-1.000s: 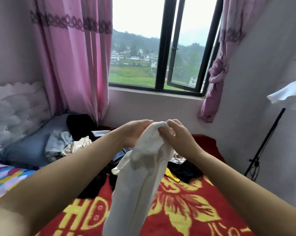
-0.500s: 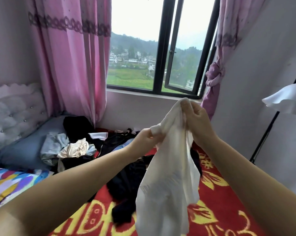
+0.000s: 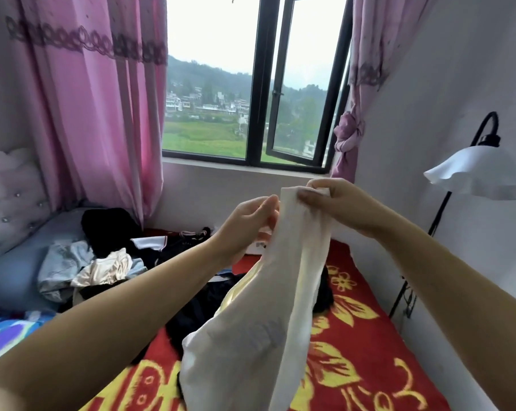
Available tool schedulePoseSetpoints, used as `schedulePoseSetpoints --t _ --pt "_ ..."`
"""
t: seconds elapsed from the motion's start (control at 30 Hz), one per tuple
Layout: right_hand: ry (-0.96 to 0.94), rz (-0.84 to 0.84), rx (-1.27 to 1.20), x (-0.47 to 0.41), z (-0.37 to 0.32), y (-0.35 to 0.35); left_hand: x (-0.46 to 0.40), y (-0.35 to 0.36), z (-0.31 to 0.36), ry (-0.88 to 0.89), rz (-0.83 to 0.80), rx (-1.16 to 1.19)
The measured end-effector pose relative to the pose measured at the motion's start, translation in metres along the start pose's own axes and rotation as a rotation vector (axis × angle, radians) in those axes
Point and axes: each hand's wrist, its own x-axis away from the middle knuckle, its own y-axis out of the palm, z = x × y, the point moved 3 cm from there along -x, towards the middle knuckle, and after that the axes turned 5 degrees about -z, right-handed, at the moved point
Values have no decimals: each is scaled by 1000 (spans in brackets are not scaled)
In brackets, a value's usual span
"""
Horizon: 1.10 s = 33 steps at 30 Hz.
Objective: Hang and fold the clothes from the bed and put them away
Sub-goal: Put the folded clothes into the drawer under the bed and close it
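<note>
Soft daylight enters through the window (image 3: 250, 93) (sky blown out white); edges bow, forearms slightly blurred.

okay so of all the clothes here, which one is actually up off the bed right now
The white garment: the left hand and right hand pinch its top edge while it hangs. The black clothes and others lie on the bed.

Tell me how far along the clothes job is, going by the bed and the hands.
Done: nothing visibly; no folded stack or hung garment is in view. In hand: the left hand and right hand both pinch the top edge of a white garment, held up over the bed. Left: a heap of dark clothes and a pale crumpled pile near the pillow lie unsorted.
</note>
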Motion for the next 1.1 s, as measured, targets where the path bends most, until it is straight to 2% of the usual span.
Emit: schedulePoseSetpoints --t 0.07,0.13,0.23,0.33,0.4,0.47,0.53,0.6,0.67,0.73,0.8,0.83,0.93,1.0,1.1 --pt "-20 21 -74 -2 1 1 9 -5 -20 -103 -34 50" --pt "-47 34 -175 -7 0 5 15 -10 -43 -170 -115 -174" --pt "-95 31 -273 -11 -2 9 29 -14 -62 -303 -355 -403" --pt "-88 31 -316 -12 -2 11 35 -18 -63 -295 -388 -572" --pt "-72 32 -316 -12 1 12 39 -18 -70 -353 -482 -824" --pt "-42 53 -306 -11 5 10 44 -21 -85 -490 -597 -1173" --pt "-30 55 -269 -6 9 5 43 -29 -94 -501 -517 -1432" --pt "-12 14 -269 2 15 -1 40 -44 -85 -457 -268 -1537" --pt "45 4 -283 11 25 -10 39 -64 -68 -340 -12 -1569" --pt "88 22 -281 19 34 -17 39 -79 -54 -201 163 -1597" --pt "105 41 -285 24 40 -22 40 -86 -47 -3 282 -1521" --pt "107 56 -283 26 41 -24 39 -89 -44 22 301 -1548" --pt "118 59 -246 26 38 -30 29 -86 -43 -203 145 -1673" --pt "134 46 -174 25 37 -35 23 -84 -39 -325 84 -1496" --pt "145 89 -54 29 44 -48 14 -101 -23 -326 177 -1035"
